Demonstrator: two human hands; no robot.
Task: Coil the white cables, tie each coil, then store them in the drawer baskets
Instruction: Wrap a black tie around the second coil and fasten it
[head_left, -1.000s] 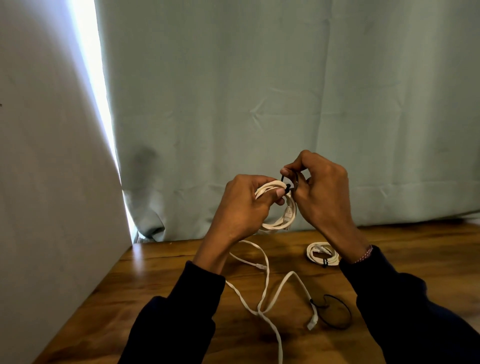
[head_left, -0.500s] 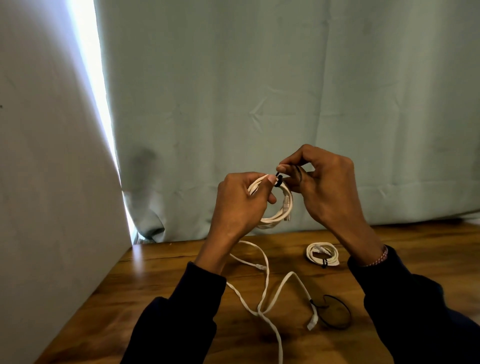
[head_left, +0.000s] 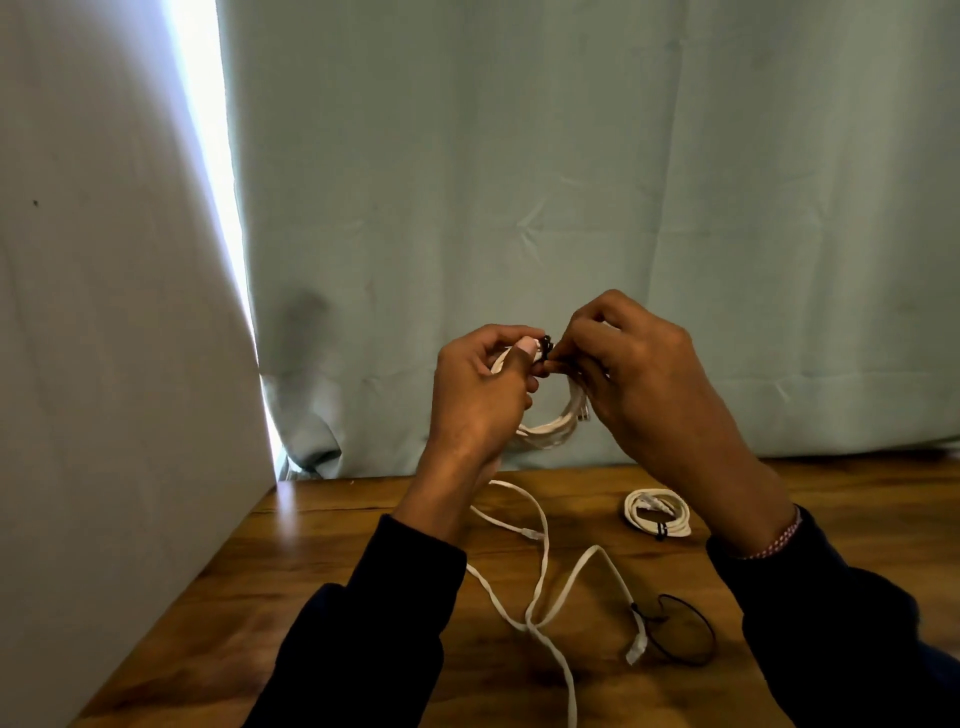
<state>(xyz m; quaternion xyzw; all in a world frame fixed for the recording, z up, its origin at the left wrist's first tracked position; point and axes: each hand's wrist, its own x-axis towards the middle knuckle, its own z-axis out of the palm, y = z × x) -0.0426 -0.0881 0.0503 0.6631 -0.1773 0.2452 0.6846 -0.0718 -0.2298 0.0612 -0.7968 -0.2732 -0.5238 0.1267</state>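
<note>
1. A person's left hand (head_left: 480, 395) grips a small coil of flat white cable (head_left: 550, 431), held in the air above the far edge of a brown wooden table (head_left: 322, 561), the thumb curled over the coil's top.
2. The right hand (head_left: 639, 384) meets it at the top of the coil, its fingertips (head_left: 563, 358) pinching a thin black tie (head_left: 545, 345) against the cable; how far the tie wraps round cannot be told.
3. On the table below the hands lies a loose, uncoiled length of flat white cable (head_left: 540, 587), crossing over itself, with a black elastic loop (head_left: 680, 631) touching its near end.
4. Farther back on the table, under the right wrist, rests a second small white cable coil already bound with a black tie (head_left: 657, 512), well apart from the loose cable.
5. Both arms wear dark sleeves (head_left: 374, 623); a pink-and-white braided band (head_left: 776, 540) circles the right wrist.
6. Behind the table hangs a pale green curtain (head_left: 571, 182), with a bright slit of daylight (head_left: 208, 156) at its left edge.
</note>
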